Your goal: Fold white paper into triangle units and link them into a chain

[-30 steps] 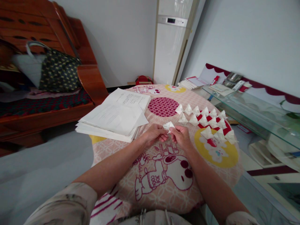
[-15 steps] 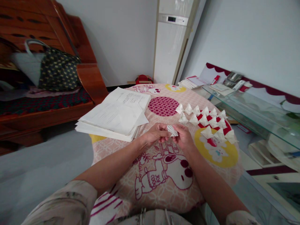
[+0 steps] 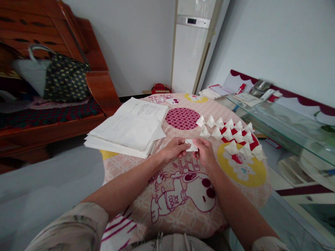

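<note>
A small folded piece of printed paper [image 3: 192,145] is pinched between my two hands above the table. My left hand [image 3: 175,149] grips its left edge with thumb and fingers. On its right edge, the thumb and fingers of my right hand [image 3: 205,150] are closed. To the right, several folded white paper shapes [image 3: 216,132] with pointed tops stand in rows on the tablecloth [image 3: 183,216]. A stack of printed paper sheets [image 3: 125,127] lies to the left, beyond my left forearm.
A glass shelf unit [image 3: 282,122] with small items adjoins the table's right side. At the left stands a wooden bench [image 3: 102,87] with a dark patterned bag [image 3: 66,78]. A tall white air conditioner [image 3: 190,55] stands behind the table, near a pile of booklets [image 3: 213,92].
The folded paper has turned slightly and now lies more level between my fingers. Both hands have stayed in nearly the same place.
</note>
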Available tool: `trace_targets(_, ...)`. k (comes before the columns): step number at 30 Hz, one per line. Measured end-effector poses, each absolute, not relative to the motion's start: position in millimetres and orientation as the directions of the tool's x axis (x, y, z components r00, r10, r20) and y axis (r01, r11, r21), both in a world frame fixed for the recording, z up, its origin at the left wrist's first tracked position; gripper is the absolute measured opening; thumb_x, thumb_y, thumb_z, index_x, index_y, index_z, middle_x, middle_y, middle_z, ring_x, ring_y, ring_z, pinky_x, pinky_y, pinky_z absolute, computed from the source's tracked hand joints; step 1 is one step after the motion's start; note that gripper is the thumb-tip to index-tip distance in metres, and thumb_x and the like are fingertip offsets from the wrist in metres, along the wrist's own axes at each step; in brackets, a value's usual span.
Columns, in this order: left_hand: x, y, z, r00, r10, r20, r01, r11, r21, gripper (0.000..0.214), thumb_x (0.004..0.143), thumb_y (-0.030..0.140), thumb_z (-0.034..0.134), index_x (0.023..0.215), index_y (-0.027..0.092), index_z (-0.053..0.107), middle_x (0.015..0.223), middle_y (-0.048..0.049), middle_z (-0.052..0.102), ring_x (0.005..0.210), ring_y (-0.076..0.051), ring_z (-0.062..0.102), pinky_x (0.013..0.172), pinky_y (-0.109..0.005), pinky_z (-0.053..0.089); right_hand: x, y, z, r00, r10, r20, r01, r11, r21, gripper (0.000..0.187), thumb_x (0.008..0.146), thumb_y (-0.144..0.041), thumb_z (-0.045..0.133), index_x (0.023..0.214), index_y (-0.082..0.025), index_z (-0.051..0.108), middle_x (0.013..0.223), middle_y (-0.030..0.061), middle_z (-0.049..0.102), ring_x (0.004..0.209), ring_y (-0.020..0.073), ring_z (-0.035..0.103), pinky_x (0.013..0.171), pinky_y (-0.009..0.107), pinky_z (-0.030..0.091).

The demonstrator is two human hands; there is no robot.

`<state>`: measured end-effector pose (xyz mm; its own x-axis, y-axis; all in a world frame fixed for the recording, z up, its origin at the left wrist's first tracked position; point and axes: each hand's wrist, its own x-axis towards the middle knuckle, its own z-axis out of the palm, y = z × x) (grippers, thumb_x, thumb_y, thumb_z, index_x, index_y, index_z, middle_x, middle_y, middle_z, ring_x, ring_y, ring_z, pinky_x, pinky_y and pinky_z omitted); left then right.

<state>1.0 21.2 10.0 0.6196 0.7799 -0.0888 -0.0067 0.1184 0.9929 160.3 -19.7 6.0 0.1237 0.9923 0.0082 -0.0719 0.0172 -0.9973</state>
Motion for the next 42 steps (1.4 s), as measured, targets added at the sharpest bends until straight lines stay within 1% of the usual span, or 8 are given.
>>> trace_targets(4, -3, 19, 13, 0.64, 0.765, -0.072, 0.045, 0.056, 0.997, 0.041, 0.082, 0.044, 0.069, 0.058, 0.015, 0.053, 0.046, 0.0039, 0.05, 0.036, -0.003, 0.036, 0.039, -0.018, 0.022, 160, -21, 9, 0.1, 0.995, -0.015, -0.078, -0.007, -0.997, 0.036, 0.075, -0.05, 0.07, 0.061, -0.02, 0.054, 0.044, -0.0054, 0.049, 0.032, 0.0078, 0.04, 0.03, 0.021, 0.028)
trace_targets(9, -2, 16, 17, 0.654, 0.745, -0.13, 0.011, 0.163, 0.987, 0.041, 0.079, 0.049, 0.072, 0.063, 0.016, 0.056, 0.049, 0.0022, 0.056, 0.038, -0.005, 0.043, 0.04, -0.019, 0.029, 161, -23, 11, 0.112, 0.994, 0.004, -0.106, 0.016, -0.994, 0.033, 0.074, -0.046, 0.07, 0.059, -0.02, 0.055, 0.047, -0.005, 0.049, 0.034, 0.0078, 0.039, 0.03, 0.022, 0.029)
trace_targets(19, -4, 18, 16, 0.604, 0.796, -0.039, -0.049, 0.086, 0.995, 0.043, 0.081, 0.048, 0.071, 0.056, 0.015, 0.058, 0.044, 0.0033, 0.05, 0.038, -0.005, 0.038, 0.041, -0.02, 0.025, 160, -22, 5, 0.034, 0.999, -0.041, -0.045, -0.039, -0.998, 0.033, 0.075, -0.05, 0.067, 0.063, -0.021, 0.057, 0.05, -0.0037, 0.051, 0.038, 0.009, 0.041, 0.032, 0.022, 0.031)
trace_targets(28, -1, 17, 18, 0.63, 0.746, -0.216, 0.046, 0.242, 0.969, 0.042, 0.071, 0.044, 0.083, 0.061, 0.015, 0.055, 0.052, 0.0014, 0.06, 0.039, -0.006, 0.049, 0.037, -0.017, 0.031, 164, -19, 4, 0.155, 0.988, 0.016, 0.017, 0.014, -1.0, 0.036, 0.077, -0.05, 0.067, 0.06, -0.022, 0.051, 0.046, -0.0056, 0.045, 0.035, 0.0084, 0.037, 0.032, 0.023, 0.028)
trace_targets(34, -2, 18, 18, 0.605, 0.764, -0.224, 0.061, 0.236, 0.97, 0.04, 0.075, 0.045, 0.079, 0.063, 0.014, 0.057, 0.053, 0.0005, 0.061, 0.039, -0.007, 0.052, 0.039, -0.018, 0.035, 168, -19, 8, 0.054, 0.995, -0.087, -0.021, -0.086, -0.996, 0.037, 0.072, -0.054, 0.071, 0.067, -0.021, 0.055, 0.048, -0.0045, 0.054, 0.034, 0.0085, 0.043, 0.032, 0.02, 0.031)
trace_targets(37, -9, 27, 14, 0.632, 0.749, -0.199, 0.16, 0.125, 0.979, 0.037, 0.08, 0.045, 0.075, 0.066, 0.013, 0.062, 0.055, -0.0019, 0.062, 0.043, -0.01, 0.057, 0.043, -0.02, 0.039, 175, -19, 10, 0.003, 0.986, -0.166, 0.046, -0.166, -0.985, 0.036, 0.072, -0.052, 0.071, 0.066, -0.02, 0.056, 0.046, -0.0056, 0.052, 0.032, 0.007, 0.04, 0.03, 0.018, 0.025)
trace_targets(39, -14, 33, 12, 0.548, 0.834, -0.062, 0.175, -0.041, 0.984, 0.028, 0.081, 0.037, 0.073, 0.069, 0.014, 0.063, 0.054, 0.0008, 0.06, 0.044, -0.009, 0.054, 0.045, -0.019, 0.037, 180, -19, 10, -0.043, 0.976, -0.212, 0.118, -0.206, -0.972, 0.033, 0.073, -0.05, 0.07, 0.065, -0.02, 0.057, 0.044, -0.0057, 0.052, 0.032, 0.0066, 0.039, 0.03, 0.018, 0.023)
trace_targets(42, -18, 34, 12, 0.527, 0.843, 0.108, 0.18, -0.235, 0.955, 0.012, 0.081, 0.025, 0.069, 0.076, 0.014, 0.068, 0.06, 0.0018, 0.062, 0.053, -0.008, 0.054, 0.052, -0.018, 0.038, 181, -17, 5, -0.12, 0.971, -0.205, 0.258, -0.169, -0.951, 0.03, 0.076, -0.046, 0.07, 0.063, -0.02, 0.06, 0.044, -0.0051, 0.052, 0.034, 0.0072, 0.039, 0.033, 0.019, 0.024)
